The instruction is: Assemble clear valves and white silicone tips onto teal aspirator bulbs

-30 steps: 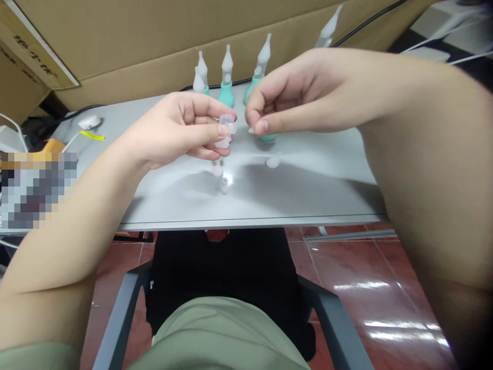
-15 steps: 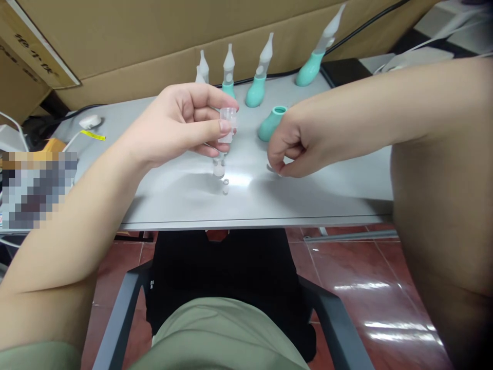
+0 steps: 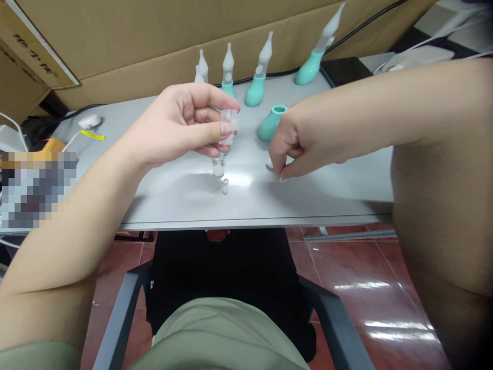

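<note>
Between the thumb and fingers of my left hand (image 3: pixel 192 121) is a clear plastic tube section (image 3: pixel 230 119), held above the table. My right hand (image 3: pixel 295 146) is down near the tabletop, thumb and index finger pinched on a small white ring-like part (image 3: pixel 283 180), mostly hidden by the fingertips. A whitish piece (image 3: pixel 270 163) lies just left of those fingers, partly covered. Behind the right hand sits an open teal bulb (image 3: pixel 270 125) with no tip on it. Below my left hand are a clear part (image 3: pixel 218 168) and a tiny clear ring-shaped part (image 3: pixel 225 186).
Several nasal aspirators with teal bulbs and white tips, one (image 3: pixel 257 90) in the middle, stand along the back by a cardboard wall (image 3: pixel 146 41). A black cable (image 3: pixel 365 25) runs behind them. A white object (image 3: pixel 89 122) lies at left on the grey table (image 3: pixel 173 203).
My right hand has shifted slightly right, showing more of the whitish piece beside it and the small ring at its fingertips. My left hand stays nearly still with the tube section.
</note>
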Demonstrator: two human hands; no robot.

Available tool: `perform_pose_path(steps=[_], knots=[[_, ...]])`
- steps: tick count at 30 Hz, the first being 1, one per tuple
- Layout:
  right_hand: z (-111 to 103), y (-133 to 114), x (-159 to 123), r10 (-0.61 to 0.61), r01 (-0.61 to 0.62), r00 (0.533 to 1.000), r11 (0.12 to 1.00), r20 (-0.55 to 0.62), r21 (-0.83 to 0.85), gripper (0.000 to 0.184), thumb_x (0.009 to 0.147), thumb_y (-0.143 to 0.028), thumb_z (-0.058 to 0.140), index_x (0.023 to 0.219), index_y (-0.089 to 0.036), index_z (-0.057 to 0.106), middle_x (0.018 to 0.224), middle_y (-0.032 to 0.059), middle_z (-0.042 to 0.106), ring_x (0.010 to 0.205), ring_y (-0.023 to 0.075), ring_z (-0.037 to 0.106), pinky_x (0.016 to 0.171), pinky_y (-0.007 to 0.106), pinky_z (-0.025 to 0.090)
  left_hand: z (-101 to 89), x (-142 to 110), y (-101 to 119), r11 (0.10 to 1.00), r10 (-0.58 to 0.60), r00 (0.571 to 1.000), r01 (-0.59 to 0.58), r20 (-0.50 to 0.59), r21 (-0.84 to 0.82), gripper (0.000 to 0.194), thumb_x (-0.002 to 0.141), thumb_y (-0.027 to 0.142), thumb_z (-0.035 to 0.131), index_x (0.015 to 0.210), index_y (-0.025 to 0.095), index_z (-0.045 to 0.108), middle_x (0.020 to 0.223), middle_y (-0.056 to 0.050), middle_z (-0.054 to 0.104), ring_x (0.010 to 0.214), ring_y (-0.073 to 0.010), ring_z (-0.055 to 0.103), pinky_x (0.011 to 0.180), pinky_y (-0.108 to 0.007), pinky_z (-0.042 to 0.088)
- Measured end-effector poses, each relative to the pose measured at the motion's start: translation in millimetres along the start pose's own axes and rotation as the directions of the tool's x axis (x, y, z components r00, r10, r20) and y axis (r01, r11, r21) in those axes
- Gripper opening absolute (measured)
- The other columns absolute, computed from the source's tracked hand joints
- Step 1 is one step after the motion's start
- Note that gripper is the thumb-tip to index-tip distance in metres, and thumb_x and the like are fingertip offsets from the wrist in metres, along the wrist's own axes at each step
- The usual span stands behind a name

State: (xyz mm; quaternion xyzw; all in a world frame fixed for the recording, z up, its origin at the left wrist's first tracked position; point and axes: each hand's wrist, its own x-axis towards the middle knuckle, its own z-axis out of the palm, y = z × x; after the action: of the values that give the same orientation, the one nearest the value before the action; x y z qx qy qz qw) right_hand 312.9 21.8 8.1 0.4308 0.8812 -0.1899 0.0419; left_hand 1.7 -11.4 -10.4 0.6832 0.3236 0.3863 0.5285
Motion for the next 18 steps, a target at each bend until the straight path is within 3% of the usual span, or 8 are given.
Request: perform_pose_path(steps=[2, 4, 6, 8, 10, 12, 15, 18], knots=[[-10.7, -6.3, -7.2, 0.071, -0.060, 0.994, 0.991, 0.084, -0.121, 0.016, 0.101, -0.022, 0.104, 0.096, -0.024, 0.089, 0.065, -0.0110, 0.061, 0.050, 0.0058, 0.046, 0.053, 0.029, 0.035, -1.7, 1.2, -1.6, 1.000, 0.014, 1.000, -0.014, 0.015, 0.010, 0.030, 0.095, 0.017, 0.112, 0.121, 0.021, 0.097, 0.098, 0.000, 0.093, 0.086, -0.0200, 0.097, 0.073, -0.025, 0.079], [-20.0, -10.9, -13.3, 0.013, -0.010, 0.999, 0.997, 0.032, -0.074, 0.019, 0.102, -0.018, 0.101, 0.094, -0.023, 0.086, 0.067, -0.0111, 0.065, 0.052, 0.0048, 0.050, 0.054, 0.026, 0.038, -2.8, 2.1, -3.0, 1.000, 0.022, 0.999, -0.023, 0.037, 0.021, 0.035, 0.093, 0.023, 0.117, 0.121, 0.021, 0.096, 0.096, 0.000, 0.093, 0.086, -0.0207, 0.097, 0.072, -0.025, 0.079], [-24.0, -13.5, -17.3, -0.139, 0.146, 0.985, 0.987, -0.100, 0.066, 0.025, 0.106, -0.025, 0.099, 0.090, -0.022, 0.081, 0.067, -0.0094, 0.066, 0.053, 0.0049, 0.052, 0.053, 0.025, 0.039, -2.4, 2.3, -3.7, 0.999, 0.033, 0.999, -0.034, 0.039, 0.029, 0.041, 0.091, 0.027, 0.121, 0.122, 0.021, 0.095, 0.095, -0.001, 0.093, 0.085, -0.0210, 0.097, 0.073, -0.026, 0.079], [-21.7, -16.1, -18.4, -0.246, 0.318, 0.923, 0.920, -0.295, 0.229, 0.026, 0.106, -0.042, 0.101, 0.098, -0.024, 0.083, 0.073, -0.0062, 0.073, 0.057, 0.0075, 0.060, 0.053, 0.026, 0.044, -0.1, 1.7, -3.5, 0.999, 0.046, 0.999, -0.046, 0.013, 0.025, 0.046, 0.088, 0.025, 0.123, 0.124, 0.021, 0.095, 0.094, -0.001, 0.094, 0.084, -0.0211, 0.096, 0.074, -0.027, 0.079], [-14.3, -20.2, -15.4, -0.241, 0.425, 0.849, 0.841, -0.471, 0.335, 0.041, 0.102, -0.060, 0.106, 0.121, -0.027, 0.091, 0.089, -0.0024, 0.084, 0.068, 0.0125, 0.075, 0.057, 0.027, 0.055, 3.4, 1.2, -3.2, 0.997, 0.073, 0.997, -0.073, -0.018, 0.009, 0.050, 0.085, 0.020, 0.123, 0.126, 0.020, 0.094, 0.094, -0.001, 0.095, 0.084, -0.0214, 0.095, 0.076, -0.029, 0.079], [-4.5, -26.0, -9.0, -0.252, 0.483, 0.801, 0.808, -0.542, 0.337, 0.054, 0.098, -0.069, 0.109, 0.132, -0.028, 0.096, 0.101, -0.0004, 0.089, 0.077, 0.0153, 0.080, 0.064, 0.029, 0.062, 6.8, 1.4, -3.1, 0.994, 0.111, 0.993, -0.111, -0.027, 0.006, 0.055, 0.082, 0.019, 0.124, 0.129, 0.020, 0.094, 0.095, -0.001, 0.096, 0.083, -0.0219, 0.094, 0.080, -0.033, 0.079], [7.8, -34.7, 0.2, -0.312, 0.551, 0.752, 0.781, -0.581, 0.295, 0.040, 0.100, -0.060, 0.108, 0.121, -0.027, 0.100, 0.097, -0.0015, 0.088, 0.073, 0.0132, 0.074, 0.063, 0.029, 0.056, 10.1, 1.9, -3.8, 0.988, 0.144, 0.989, -0.141, -0.041, 0.062, 0.063, 0.078, 0.020, 0.125, 0.133, 0.020, 0.094, 0.101, -0.003, 0.096, 0.089, -0.0246, 0.094, 0.090, -0.040, 0.081], [9.2, -36.2, -1.3, -0.289, 0.534, 0.752, 0.795, -0.593, 0.288, 0.022, 0.101, -0.046, 0.105, 0.111, -0.027, 0.101, 0.089, -0.0025, 0.086, 0.069, 0.0132, 0.069, 0.061, 0.032, 0.049, 10.4, 0.7, -4.3, 0.978, 0.181, 0.981, -0.171, -0.076, 0.117, 0.060, 0.081, 0.027, 0.125, 0.134, 0.024, 0.096, 0.116, -0.006, 0.098, 0.109, -0.0307, 0.096, 0.093, -0.044, 0.081]])
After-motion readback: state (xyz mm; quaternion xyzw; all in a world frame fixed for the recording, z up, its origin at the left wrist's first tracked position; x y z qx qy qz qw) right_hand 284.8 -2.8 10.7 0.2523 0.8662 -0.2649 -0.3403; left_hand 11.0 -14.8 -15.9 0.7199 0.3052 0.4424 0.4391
